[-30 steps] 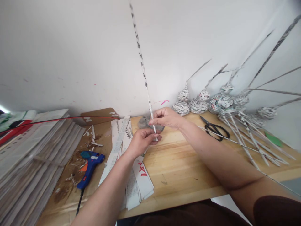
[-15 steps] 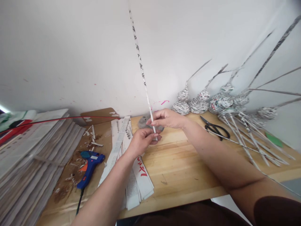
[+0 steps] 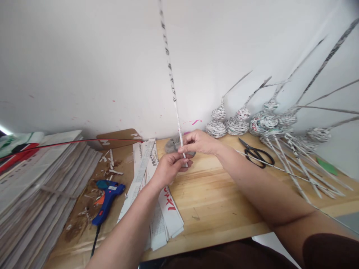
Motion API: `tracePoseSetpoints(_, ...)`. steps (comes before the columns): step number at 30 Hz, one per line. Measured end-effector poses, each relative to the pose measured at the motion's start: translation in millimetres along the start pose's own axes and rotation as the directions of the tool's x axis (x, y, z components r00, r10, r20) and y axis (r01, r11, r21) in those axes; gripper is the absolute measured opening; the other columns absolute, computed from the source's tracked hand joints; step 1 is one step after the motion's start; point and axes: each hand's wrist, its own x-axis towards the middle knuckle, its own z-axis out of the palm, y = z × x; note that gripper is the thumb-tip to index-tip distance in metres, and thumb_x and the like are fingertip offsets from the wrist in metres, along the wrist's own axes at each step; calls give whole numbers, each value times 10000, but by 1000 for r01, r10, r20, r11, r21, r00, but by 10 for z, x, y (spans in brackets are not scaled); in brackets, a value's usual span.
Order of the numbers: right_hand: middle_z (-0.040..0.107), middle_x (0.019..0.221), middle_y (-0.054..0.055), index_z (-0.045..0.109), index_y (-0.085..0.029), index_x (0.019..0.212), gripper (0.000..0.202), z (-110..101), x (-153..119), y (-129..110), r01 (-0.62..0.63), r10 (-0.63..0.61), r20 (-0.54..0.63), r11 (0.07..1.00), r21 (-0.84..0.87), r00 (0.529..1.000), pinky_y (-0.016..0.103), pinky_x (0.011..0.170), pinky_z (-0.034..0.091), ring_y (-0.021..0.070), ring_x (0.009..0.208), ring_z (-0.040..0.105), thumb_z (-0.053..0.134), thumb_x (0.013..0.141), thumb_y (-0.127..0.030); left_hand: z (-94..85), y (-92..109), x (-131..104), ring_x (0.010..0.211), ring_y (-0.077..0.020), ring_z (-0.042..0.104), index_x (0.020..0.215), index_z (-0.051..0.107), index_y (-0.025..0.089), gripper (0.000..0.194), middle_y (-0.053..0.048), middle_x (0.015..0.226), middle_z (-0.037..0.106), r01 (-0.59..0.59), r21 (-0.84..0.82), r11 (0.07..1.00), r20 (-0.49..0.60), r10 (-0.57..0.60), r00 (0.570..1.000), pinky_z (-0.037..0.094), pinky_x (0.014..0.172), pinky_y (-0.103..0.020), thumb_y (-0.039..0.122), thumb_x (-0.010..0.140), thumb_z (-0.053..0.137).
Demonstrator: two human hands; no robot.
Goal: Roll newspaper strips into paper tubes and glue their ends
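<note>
A long thin rolled paper tube (image 3: 171,80), white with black print marks, rises nearly upright before the wall, its top beyond the upper edge of the view. At its lower end my left hand (image 3: 171,166) grips it between thumb and fingers. Just above, my right hand (image 3: 198,142) pinches the same tube, thumb and fingertips closed around it. Behind the hands lies a grey fuzzy cloth-like thing (image 3: 171,145), partly hidden. Newspaper strips (image 3: 168,216) are fanned out on the wooden table (image 3: 213,201), partly under my left forearm.
A blue glue gun (image 3: 108,201) rests among paper scraps at the left, beside a tall newspaper stack (image 3: 50,186). Black scissors (image 3: 256,153) lie at right. Several woven paper gourd shapes (image 3: 215,121) stand along the wall, with loose paper tubes (image 3: 303,168) in front.
The tube's upper part has swung slightly to the right and looks more upright. My right hand has shifted a little, closing its fingers nearer my left hand, which stays in place.
</note>
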Motion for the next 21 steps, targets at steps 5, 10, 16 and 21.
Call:
tracePoseSetpoints(5, 613, 611, 5, 670, -108, 732, 328, 13, -3, -37, 3, -2, -28, 1000, 16, 1000, 221, 533, 394, 111, 569, 529, 688, 729, -436, -9, -8, 7, 878, -206, 665, 857, 715, 122, 247, -98, 930, 711, -27, -9, 1000, 26, 27, 999, 558, 801, -350, 347, 789, 641)
tracePoseSetpoints(10, 596, 597, 1, 669, -105, 700, 324, 23, -8, -71, 32, -37, -78, 997, -66, 996, 214, 527, 378, 106, 572, 515, 689, 722, -428, 3, 4, -5, 865, -198, 668, 846, 716, 119, 240, -109, 995, 709, -19, 9, 1000, 22, 19, 1000, 562, 784, -333, 338, 790, 636)
tracePoseSetpoints(16, 610, 621, 0, 678, -103, 748, 301, 77, -11, -134, 51, -53, -124, 999, -19, 991, 216, 526, 402, 106, 567, 539, 717, 690, -396, -12, 23, -15, 873, -216, 678, 885, 728, 150, 225, -95, 941, 729, -58, 4, 998, 7, 58, 998, 562, 777, -342, 331, 790, 633)
tracePoseSetpoints(21, 657, 683, 3, 664, -141, 945, 309, 28, -76, -160, 9, -8, 92, 1000, -14, 996, 228, 561, 459, 126, 600, 605, 720, 700, -321, -20, 8, -10, 883, -237, 679, 848, 728, 146, 226, -108, 909, 729, -96, 27, 995, 13, 96, 995, 562, 755, -339, 333, 803, 611)
